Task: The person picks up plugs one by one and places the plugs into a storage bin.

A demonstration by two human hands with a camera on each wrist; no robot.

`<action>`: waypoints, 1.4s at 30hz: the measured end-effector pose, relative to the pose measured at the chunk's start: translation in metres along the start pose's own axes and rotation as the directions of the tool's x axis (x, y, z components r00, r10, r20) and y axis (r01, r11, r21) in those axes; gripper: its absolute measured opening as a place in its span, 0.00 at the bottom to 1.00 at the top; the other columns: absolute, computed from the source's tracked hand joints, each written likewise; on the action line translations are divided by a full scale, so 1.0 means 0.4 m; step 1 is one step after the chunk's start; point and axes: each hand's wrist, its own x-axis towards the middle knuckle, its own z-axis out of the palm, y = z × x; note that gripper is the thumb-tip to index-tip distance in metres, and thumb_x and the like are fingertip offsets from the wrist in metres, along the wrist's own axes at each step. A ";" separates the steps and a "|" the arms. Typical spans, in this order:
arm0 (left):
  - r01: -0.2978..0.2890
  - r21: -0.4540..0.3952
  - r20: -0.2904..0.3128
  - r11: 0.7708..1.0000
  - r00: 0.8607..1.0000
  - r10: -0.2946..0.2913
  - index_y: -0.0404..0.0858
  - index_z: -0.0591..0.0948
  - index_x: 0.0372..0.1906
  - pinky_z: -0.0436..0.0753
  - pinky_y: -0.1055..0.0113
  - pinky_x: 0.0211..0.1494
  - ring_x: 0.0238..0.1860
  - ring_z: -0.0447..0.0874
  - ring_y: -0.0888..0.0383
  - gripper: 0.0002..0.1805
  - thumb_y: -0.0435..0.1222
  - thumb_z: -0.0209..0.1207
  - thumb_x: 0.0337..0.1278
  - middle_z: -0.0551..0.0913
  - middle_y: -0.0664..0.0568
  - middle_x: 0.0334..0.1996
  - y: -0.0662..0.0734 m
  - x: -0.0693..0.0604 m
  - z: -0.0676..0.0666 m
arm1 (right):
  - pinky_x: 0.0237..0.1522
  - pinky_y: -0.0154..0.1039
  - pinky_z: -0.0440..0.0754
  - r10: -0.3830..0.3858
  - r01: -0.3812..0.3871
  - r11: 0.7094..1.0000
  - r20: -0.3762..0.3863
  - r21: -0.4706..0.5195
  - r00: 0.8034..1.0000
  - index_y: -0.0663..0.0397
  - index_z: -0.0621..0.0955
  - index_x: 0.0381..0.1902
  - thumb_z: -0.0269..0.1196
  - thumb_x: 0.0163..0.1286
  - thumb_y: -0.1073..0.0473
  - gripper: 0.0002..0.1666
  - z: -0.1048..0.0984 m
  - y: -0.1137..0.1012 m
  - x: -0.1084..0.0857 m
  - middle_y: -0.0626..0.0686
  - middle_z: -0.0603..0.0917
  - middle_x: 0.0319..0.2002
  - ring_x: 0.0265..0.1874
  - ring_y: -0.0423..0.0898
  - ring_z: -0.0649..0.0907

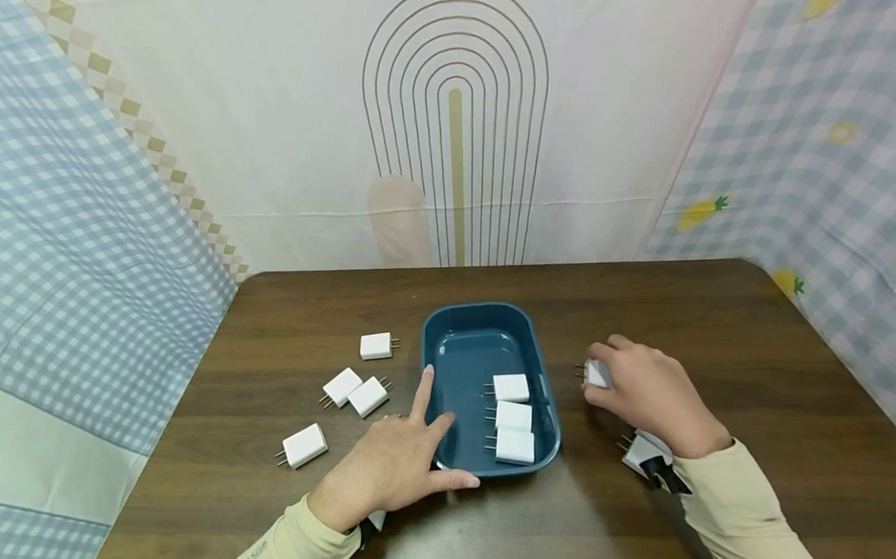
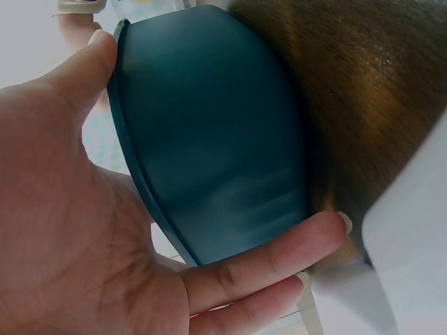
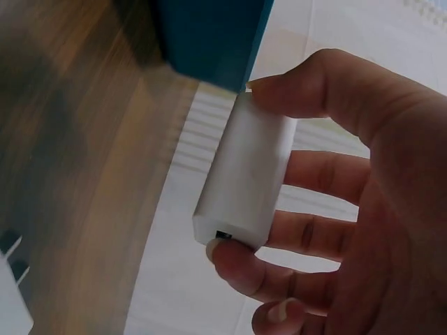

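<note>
A blue plastic bin point(image 1: 461, 447) stands on the table with three white wall chargers point(image 1: 513, 416) lined up along its right side. My left hand point(image 1: 391, 460) rests spread on the bin's near-left corner, one finger reaching over the rim. In the left wrist view, two straight fingers point(image 2: 269, 269) lie along the outer wall. To the right of the bin, my right hand point(image 1: 649, 388) grips a white charger point(image 3: 244, 167) between thumb and fingers. Its prongs point left toward the bin in the head view; a fingertip touches the port end.
Several white chargers lie left of the bin, among them a lone charger point(image 1: 305, 446) and a farther charger point(image 1: 376, 345). Another charger point(image 1: 645, 451) lies beneath my right wrist. Patterned cloth point(image 1: 296, 139) hangs behind the wooden table point(image 1: 319, 307).
</note>
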 end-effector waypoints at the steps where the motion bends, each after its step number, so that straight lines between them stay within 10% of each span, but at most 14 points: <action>1: -0.002 0.003 -0.004 1.000 1.000 0.002 0.45 0.75 0.71 0.81 0.57 0.35 0.30 0.86 0.45 0.50 0.76 0.51 0.54 0.40 0.33 0.82 0.000 0.000 0.000 | 0.25 0.44 0.77 -0.007 0.007 1.000 -0.009 0.002 1.000 0.56 0.85 0.50 0.69 0.61 0.52 0.22 -0.001 -0.007 0.000 0.57 0.83 0.41 0.26 0.46 0.79; 18: 0.005 -0.001 -0.005 1.000 1.000 -0.005 0.44 0.75 0.70 0.83 0.55 0.38 0.34 0.87 0.43 0.51 0.76 0.51 0.53 0.40 0.33 0.81 0.000 0.000 0.000 | 0.28 0.40 0.80 -0.088 0.093 0.995 -0.144 0.023 0.986 0.54 0.86 0.51 0.71 0.60 0.51 0.22 0.011 -0.107 0.028 0.53 0.82 0.38 0.28 0.45 0.78; 42: -0.013 0.021 -0.019 1.000 1.000 0.013 0.44 0.75 0.70 0.84 0.53 0.43 0.37 0.88 0.42 0.50 0.75 0.51 0.55 0.42 0.31 0.81 -0.001 0.002 0.001 | 0.45 0.47 0.75 -0.238 0.240 0.970 -0.069 0.031 0.969 0.50 0.85 0.57 0.76 0.60 0.49 0.28 0.097 -0.174 0.114 0.52 0.86 0.49 0.42 0.47 0.85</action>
